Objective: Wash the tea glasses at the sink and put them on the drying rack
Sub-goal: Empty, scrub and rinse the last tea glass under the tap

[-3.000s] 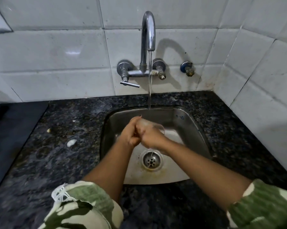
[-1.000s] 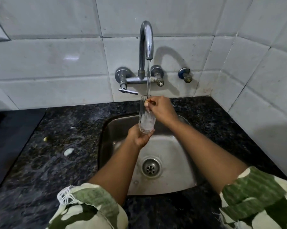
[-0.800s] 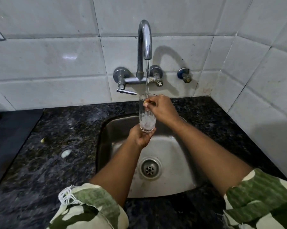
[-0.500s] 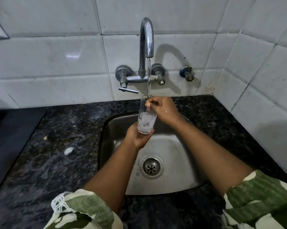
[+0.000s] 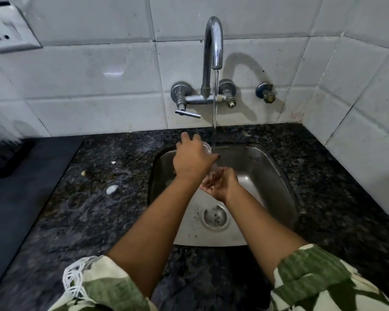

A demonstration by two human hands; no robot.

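A clear tea glass (image 5: 208,148) is tilted over the steel sink (image 5: 276,176), mostly hidden by my left hand (image 5: 192,159), which grips it from above. Just left of the water stream (image 5: 214,113) a bit of the glass shows past my fingers. My right hand (image 5: 221,184) lies palm up beneath the glass's lower end, fingers loosely curled and touching it. The tap (image 5: 214,41) is running and the water falls past the glass into the sink.
Dark granite counter (image 5: 103,216) surrounds the sink, with a small white scrap (image 5: 112,189) on it at the left. A dark flat surface (image 5: 16,198) lies further left. White tiled walls close the back and right; a socket (image 5: 8,30) is at top left.
The glass stood upright under the stream, my left hand at its base and my right at its rim. Now my left hand grips it tilted and lower, and my right hand has dropped beneath it.
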